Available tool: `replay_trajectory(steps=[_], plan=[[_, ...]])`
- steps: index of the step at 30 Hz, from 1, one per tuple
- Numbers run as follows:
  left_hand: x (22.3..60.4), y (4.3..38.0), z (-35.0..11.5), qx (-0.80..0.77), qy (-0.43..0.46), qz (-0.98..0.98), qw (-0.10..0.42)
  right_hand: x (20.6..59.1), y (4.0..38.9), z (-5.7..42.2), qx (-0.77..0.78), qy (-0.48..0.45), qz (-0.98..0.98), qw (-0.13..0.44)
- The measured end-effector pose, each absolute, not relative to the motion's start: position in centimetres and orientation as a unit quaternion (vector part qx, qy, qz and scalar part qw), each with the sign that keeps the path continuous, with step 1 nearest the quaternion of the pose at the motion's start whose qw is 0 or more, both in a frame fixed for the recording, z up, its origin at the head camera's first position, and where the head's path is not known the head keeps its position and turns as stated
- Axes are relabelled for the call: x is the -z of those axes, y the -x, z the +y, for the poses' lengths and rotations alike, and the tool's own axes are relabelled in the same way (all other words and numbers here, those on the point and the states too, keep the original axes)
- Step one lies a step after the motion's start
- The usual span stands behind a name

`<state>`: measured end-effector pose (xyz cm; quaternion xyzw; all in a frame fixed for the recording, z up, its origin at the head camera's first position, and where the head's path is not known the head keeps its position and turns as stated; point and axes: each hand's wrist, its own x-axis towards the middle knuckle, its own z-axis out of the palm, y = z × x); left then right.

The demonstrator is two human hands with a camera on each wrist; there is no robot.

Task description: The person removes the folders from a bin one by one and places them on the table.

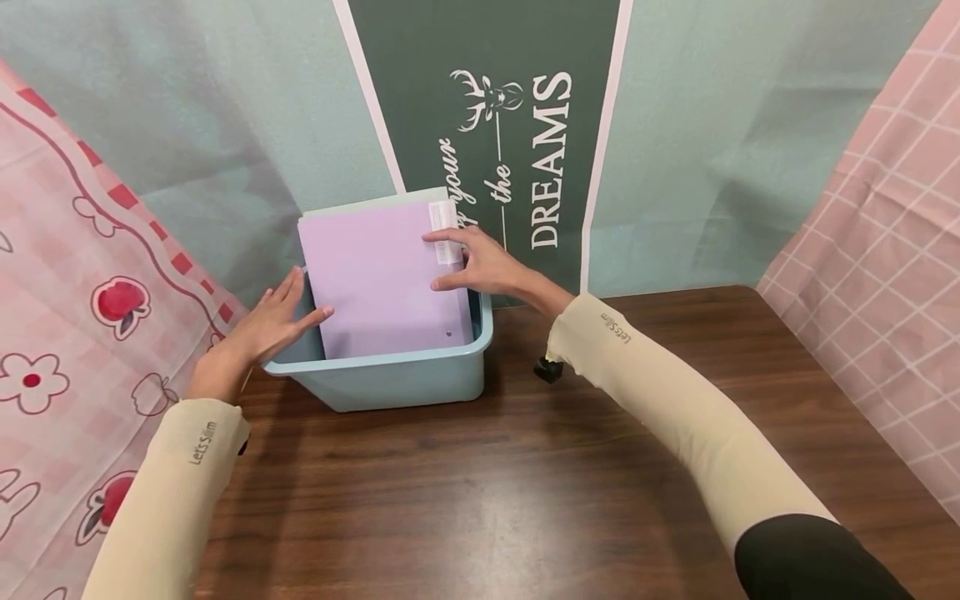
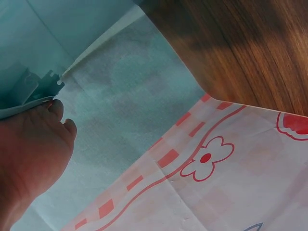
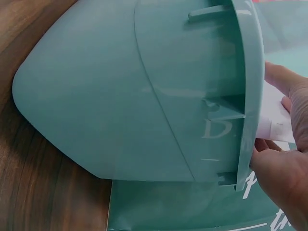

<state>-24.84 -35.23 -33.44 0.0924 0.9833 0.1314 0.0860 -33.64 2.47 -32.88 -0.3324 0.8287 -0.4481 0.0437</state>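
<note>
A light purple folder (image 1: 382,283) with a white label stands tilted in a pale blue plastic bin (image 1: 408,382). A pale green sheet or folder (image 1: 360,202) shows behind its top edge. My left hand (image 1: 272,323) is at the bin's left rim, fingers extended and thumb reaching over the purple folder's lower left. In the left wrist view, the left hand (image 2: 41,144) lies against the rim. My right hand (image 1: 480,262) is at the folder's upper right, thumb and index finger spread across its front by the label. In the right wrist view, the bin rim partly hides the right hand (image 3: 286,149).
The bin stands on a dark brown wooden table (image 1: 480,500), near its back edge. Behind hangs a teal and dark green printed cloth (image 1: 487,50). Pink patterned cloths flank the table at left (image 1: 67,275) and right (image 1: 885,250). A small black object (image 1: 548,369) shows beneath the right sleeve.
</note>
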Motion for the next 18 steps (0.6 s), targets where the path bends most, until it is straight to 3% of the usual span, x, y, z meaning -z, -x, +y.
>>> replay_trajectory(steps=[18], plan=[[33.44,24.8,-35.24,-0.138,-0.09,0.982,0.092,33.82,33.04,2.1,0.488,0.333,0.807,-0.013]])
